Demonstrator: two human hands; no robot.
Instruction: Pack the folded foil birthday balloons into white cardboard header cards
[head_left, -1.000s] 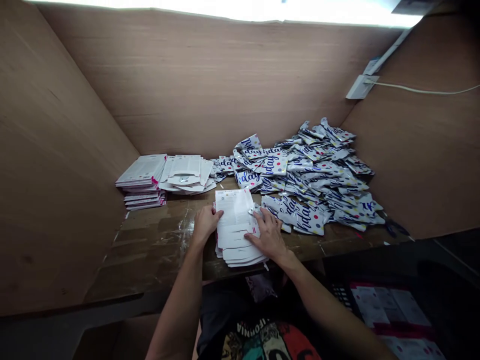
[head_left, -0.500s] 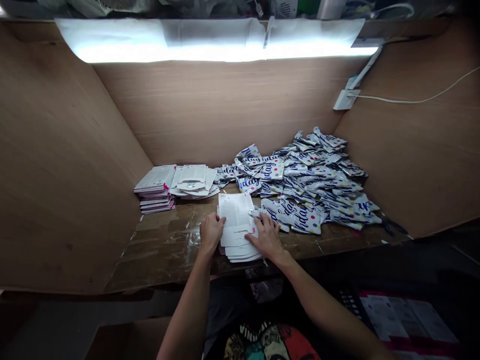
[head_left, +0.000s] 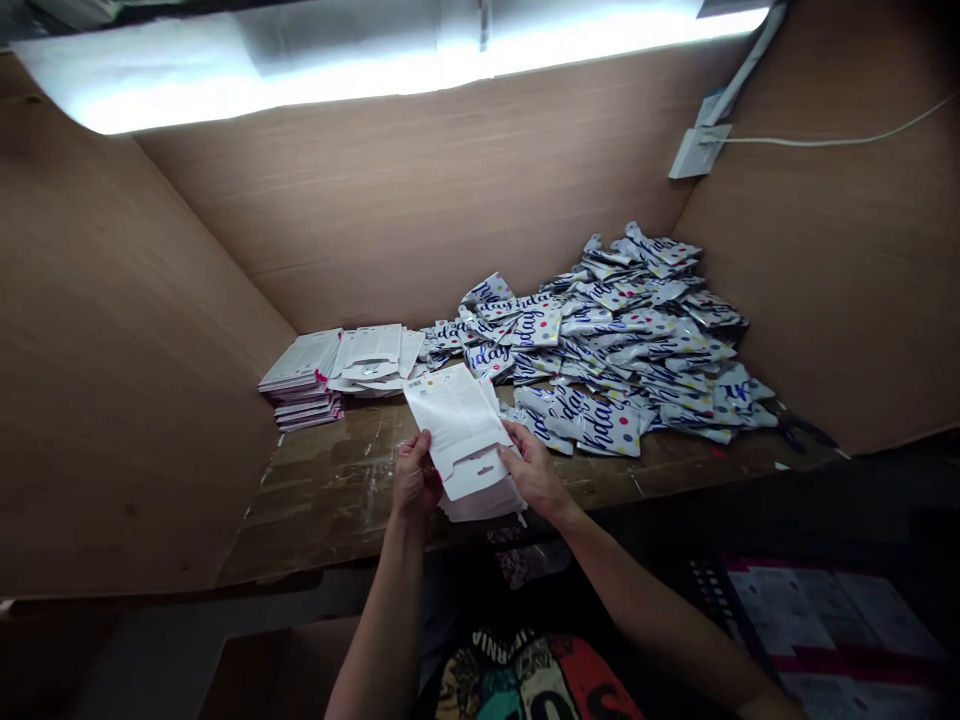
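Between my two hands is a white card envelope (head_left: 454, 415) with a hang hole in its flap, tilted and raised above a stack of similar white envelopes (head_left: 484, 503). My left hand (head_left: 417, 475) pinches its left edge, thumb on top. My right hand (head_left: 534, 468) grips the right side close to the flap, fingers partly hidden behind it. Just past my right hand lie crumpled white foil packets (head_left: 611, 425) printed with blue lettering and coloured dots.
A large heap of the same packets (head_left: 630, 330) fills the back right. Neat envelope stacks (head_left: 304, 365) and looser envelopes (head_left: 375, 350) stand at the back left. Dark-handled scissors (head_left: 799, 430) lie near the right wall. Wooden panels enclose the table (head_left: 322, 500) under a bright lamp (head_left: 300, 70).
Both hands have lifted the top envelope off the stack and tilted it, with its flap end now showing the hang hole. The camera view has shifted and turned slightly.
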